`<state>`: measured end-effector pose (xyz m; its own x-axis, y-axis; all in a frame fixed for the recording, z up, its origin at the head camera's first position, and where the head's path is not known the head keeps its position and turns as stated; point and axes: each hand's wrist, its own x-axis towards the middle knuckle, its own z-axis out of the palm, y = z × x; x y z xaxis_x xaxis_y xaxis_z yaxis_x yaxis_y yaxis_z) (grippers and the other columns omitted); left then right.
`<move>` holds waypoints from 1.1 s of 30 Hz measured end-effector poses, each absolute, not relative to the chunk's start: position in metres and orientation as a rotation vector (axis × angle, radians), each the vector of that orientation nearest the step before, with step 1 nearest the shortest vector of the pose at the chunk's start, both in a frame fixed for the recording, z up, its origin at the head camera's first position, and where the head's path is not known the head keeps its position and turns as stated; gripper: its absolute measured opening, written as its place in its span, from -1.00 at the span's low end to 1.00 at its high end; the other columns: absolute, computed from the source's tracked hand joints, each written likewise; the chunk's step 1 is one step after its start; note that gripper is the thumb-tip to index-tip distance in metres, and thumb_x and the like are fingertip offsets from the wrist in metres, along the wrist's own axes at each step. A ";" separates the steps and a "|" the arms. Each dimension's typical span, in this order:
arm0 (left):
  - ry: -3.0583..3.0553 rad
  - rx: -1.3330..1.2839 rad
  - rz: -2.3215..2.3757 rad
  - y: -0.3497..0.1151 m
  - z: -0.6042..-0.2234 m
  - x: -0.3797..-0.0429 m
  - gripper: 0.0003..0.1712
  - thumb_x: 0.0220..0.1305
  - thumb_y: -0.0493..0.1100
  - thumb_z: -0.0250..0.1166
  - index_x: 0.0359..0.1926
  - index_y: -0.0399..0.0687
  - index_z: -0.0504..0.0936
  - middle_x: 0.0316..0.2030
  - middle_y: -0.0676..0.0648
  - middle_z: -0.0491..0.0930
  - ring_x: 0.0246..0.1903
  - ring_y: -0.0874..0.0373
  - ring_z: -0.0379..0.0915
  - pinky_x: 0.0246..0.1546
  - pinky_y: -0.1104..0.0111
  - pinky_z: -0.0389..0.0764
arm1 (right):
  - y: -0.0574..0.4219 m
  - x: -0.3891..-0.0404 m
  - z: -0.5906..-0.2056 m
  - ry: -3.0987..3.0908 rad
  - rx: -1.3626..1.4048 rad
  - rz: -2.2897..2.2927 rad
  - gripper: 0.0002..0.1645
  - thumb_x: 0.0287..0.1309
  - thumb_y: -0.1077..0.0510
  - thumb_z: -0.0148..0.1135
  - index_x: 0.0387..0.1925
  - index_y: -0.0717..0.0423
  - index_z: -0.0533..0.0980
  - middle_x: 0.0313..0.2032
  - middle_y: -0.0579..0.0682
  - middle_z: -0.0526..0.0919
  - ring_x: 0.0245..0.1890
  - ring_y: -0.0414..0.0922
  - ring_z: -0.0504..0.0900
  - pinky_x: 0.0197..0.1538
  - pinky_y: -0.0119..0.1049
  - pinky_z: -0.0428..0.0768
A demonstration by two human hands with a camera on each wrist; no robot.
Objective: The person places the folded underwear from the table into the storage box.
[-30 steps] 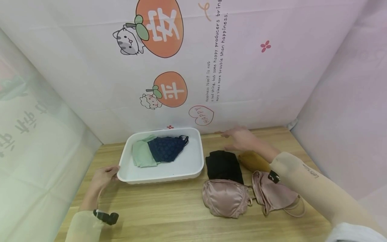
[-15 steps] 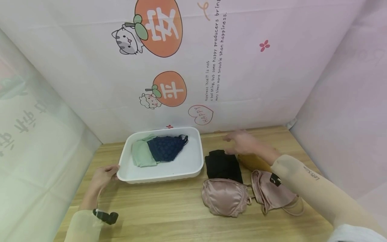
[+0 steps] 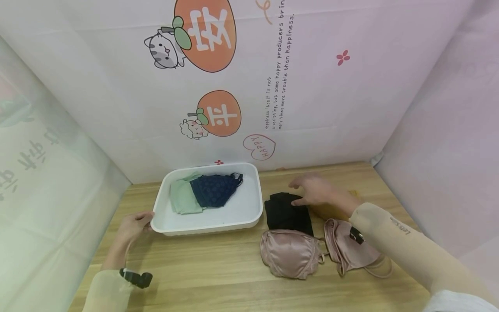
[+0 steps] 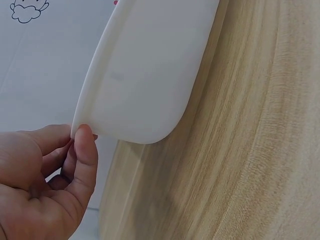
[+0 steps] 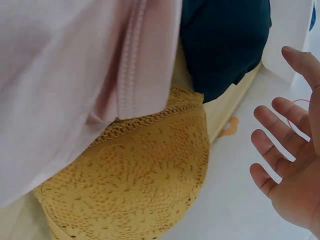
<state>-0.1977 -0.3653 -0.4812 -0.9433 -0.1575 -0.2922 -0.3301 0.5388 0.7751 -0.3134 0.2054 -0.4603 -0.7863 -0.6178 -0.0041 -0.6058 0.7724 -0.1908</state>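
Note:
My left hand (image 3: 134, 226) pinches the near left rim of a white plastic tray (image 3: 230, 219); the left wrist view shows thumb and fingers (image 4: 86, 155) on that edge. Inside the tray lie a pale green folded cloth (image 3: 185, 197) and a navy bra (image 3: 215, 190). My right hand (image 3: 316, 190), fingers spread and holding nothing, hovers over the far right corner of a folded black garment (image 3: 289, 216). Beneath that wrist, partly hidden in the head view, is a mustard lace bra (image 5: 135, 175).
A folded pink satin bra (image 3: 290, 254) lies in front of the black garment. To its right is another pink satin garment (image 3: 348, 249) with straps, partly under the right forearm. Printed cloth walls (image 3: 312, 99) enclose the wooden table (image 3: 202, 273) at the back and sides.
My right hand has come slightly down and toward me, from behind the black garment to over its far corner. My left hand, the tray and the garments stay put.

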 end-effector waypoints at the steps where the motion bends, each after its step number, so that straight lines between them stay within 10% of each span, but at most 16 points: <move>1: 2.578 -0.419 1.374 -0.365 -0.481 -0.198 -0.31 0.56 0.09 0.01 0.38 -0.43 0.32 0.20 -0.41 0.51 -0.22 0.35 0.59 0.08 0.17 0.67 | 0.206 -0.313 -0.462 2.889 -1.009 -0.285 -0.27 0.03 -0.21 0.49 0.17 0.09 0.57 -0.02 0.04 0.73 0.03 0.06 0.66 0.16 0.07 0.60; 33: 2.573 -0.420 1.380 -0.365 -0.482 -0.198 -0.26 0.54 0.13 0.02 0.39 -0.44 0.30 0.22 -0.43 0.48 -0.21 0.33 0.59 0.03 0.23 0.69 | 0.208 -0.302 -0.479 2.817 -0.963 -0.034 -0.04 -0.13 -0.45 0.46 0.25 -0.03 0.53 0.15 0.11 0.63 0.16 0.21 0.53 0.21 0.34 0.43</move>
